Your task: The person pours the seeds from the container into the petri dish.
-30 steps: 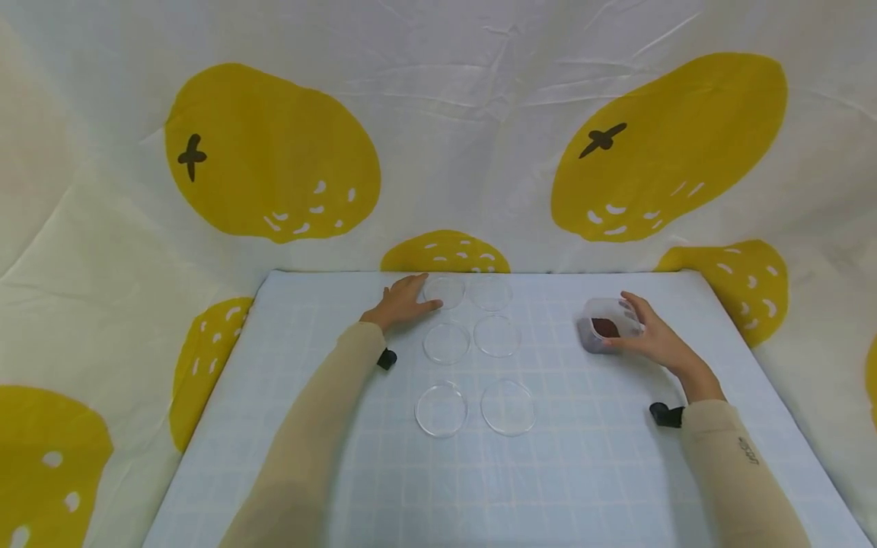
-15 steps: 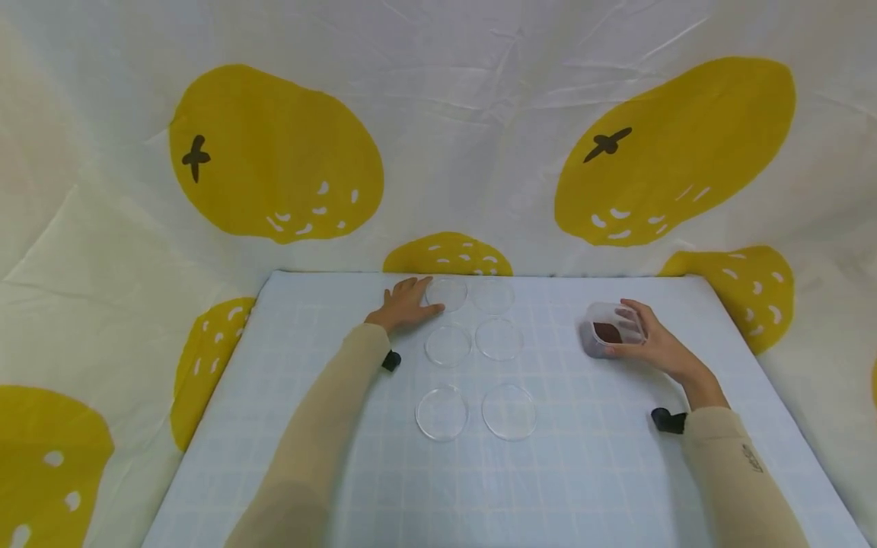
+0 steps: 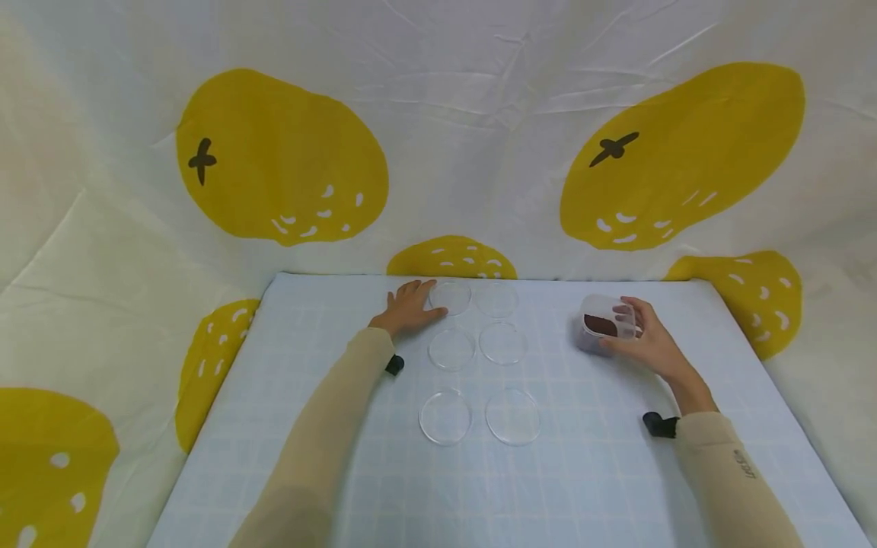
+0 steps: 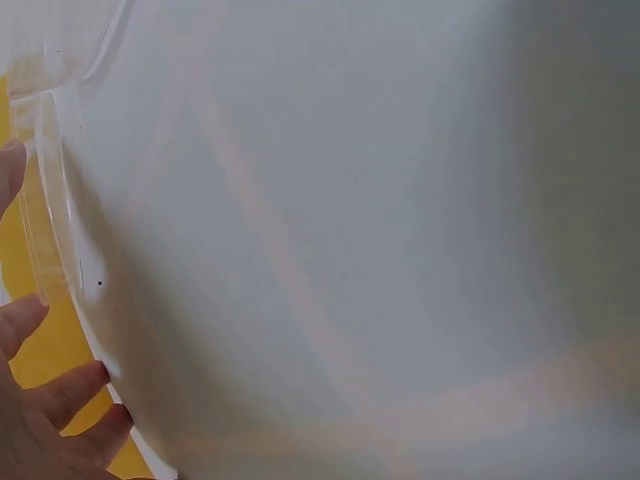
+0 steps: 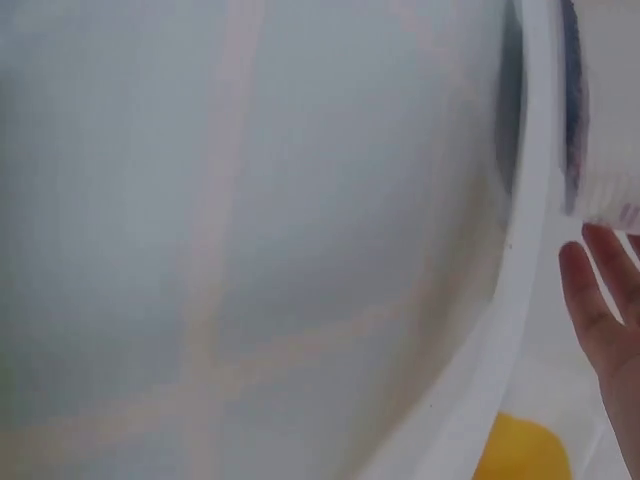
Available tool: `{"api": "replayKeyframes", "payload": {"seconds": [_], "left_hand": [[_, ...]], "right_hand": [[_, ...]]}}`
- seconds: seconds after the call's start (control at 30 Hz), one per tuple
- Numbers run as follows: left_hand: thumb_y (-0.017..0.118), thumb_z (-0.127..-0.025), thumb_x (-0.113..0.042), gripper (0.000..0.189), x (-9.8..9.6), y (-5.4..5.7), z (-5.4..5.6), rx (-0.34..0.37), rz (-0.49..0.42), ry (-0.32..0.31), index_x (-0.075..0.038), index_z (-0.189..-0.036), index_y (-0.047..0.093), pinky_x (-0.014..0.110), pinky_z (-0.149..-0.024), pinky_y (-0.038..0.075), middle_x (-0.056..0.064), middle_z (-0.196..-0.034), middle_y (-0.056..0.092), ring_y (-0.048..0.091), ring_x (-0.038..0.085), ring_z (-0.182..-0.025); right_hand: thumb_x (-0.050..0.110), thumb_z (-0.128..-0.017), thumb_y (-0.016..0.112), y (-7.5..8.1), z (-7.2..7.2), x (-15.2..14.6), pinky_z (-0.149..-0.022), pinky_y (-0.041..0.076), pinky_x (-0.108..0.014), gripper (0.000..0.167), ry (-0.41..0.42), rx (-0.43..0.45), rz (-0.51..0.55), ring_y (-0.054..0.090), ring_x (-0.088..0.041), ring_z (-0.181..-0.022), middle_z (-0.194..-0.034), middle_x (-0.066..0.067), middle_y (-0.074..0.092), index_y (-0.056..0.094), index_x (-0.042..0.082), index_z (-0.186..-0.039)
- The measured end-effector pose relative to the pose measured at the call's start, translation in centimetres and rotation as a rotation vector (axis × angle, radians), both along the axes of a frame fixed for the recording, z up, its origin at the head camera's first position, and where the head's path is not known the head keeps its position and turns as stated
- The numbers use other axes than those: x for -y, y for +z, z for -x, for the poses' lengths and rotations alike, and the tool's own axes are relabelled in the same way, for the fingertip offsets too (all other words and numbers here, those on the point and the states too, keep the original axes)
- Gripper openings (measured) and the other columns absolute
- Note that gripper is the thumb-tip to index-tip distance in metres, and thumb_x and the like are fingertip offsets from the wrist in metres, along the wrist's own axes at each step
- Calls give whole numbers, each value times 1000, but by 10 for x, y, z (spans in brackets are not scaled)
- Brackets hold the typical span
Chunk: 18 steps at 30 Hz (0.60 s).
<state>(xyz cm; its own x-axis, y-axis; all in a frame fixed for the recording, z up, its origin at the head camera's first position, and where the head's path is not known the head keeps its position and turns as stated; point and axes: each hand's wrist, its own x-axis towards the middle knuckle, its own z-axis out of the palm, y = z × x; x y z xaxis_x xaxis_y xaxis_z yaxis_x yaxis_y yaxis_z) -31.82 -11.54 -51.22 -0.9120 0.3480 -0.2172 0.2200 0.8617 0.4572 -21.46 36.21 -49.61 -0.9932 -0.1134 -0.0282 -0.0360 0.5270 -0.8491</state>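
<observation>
At the back of the table, my left hand [image 3: 409, 307] is spread at the left side of a clear round petri dish [image 3: 451, 298]. Its thumb and index fingertip lie right at the rim, and the other fingers [image 4: 68, 396] are splayed apart. On the right, my right hand [image 3: 647, 340] grips a clear plastic tub [image 3: 588, 339], thumb in front and fingers behind. A dark brown mass [image 3: 601, 326] shows inside it. The right wrist view catches only part of the tub [image 5: 610, 110], with fingers [image 5: 585, 285] close under it.
More clear petri dishes stand in two columns mid-table, among them a near left one [image 3: 445, 417] and a near right one [image 3: 513, 417]. A pale checked cloth [image 3: 438, 495] covers the table. Behind hangs a white curtain [image 3: 473, 152] with yellow fruit prints.
My right hand has shifted the tub slightly to the left. My left hand stays at the back left dish. The whole head view has drifted a little.
</observation>
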Motion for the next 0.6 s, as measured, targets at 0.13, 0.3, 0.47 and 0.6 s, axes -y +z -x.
{"api": "replayKeyframes", "payload": {"seconds": [0.13, 0.3, 0.47, 0.6], "left_hand": [[55, -95, -64, 84, -1, 1, -1, 0, -6, 1, -21, -160, 24, 71, -112, 5, 17, -162, 22, 15, 40, -148], [53, -95, -64, 83, -2, 2, -2, 2, 9, 0, -21, -160, 24, 71, -112, 5, 16, -163, 21, 14, 38, -148], [54, -95, -62, 83, -2, 6, -5, 2, 6, 8, -20, -160, 24, 71, -112, 5, 17, -163, 21, 14, 38, -148], [55, -96, -61, 82, -2, 9, -7, 4, 1, 9, -19, -160, 24, 71, -112, 5, 18, -162, 21, 14, 39, -148]], "right_hand": [[27, -83, 85, 5, 1, 13, -104, 29, -68, 100, -58, -92, -27, 35, -51, -133, -145, -27, 42, 19, 7, -155], [28, -82, 86, 12, 7, 30, -104, 33, -66, 100, -92, -141, -42, 37, -49, -133, -144, -25, 43, 21, 9, -156], [22, -81, 86, 16, 14, 44, -98, 38, -69, 99, -67, -220, -50, 41, -47, -130, -143, -25, 44, 23, 7, -155], [16, -79, 87, 17, 21, 54, -97, 39, -70, 97, -48, -275, -43, 41, -42, -128, -141, -26, 43, 26, 3, -154]]}}
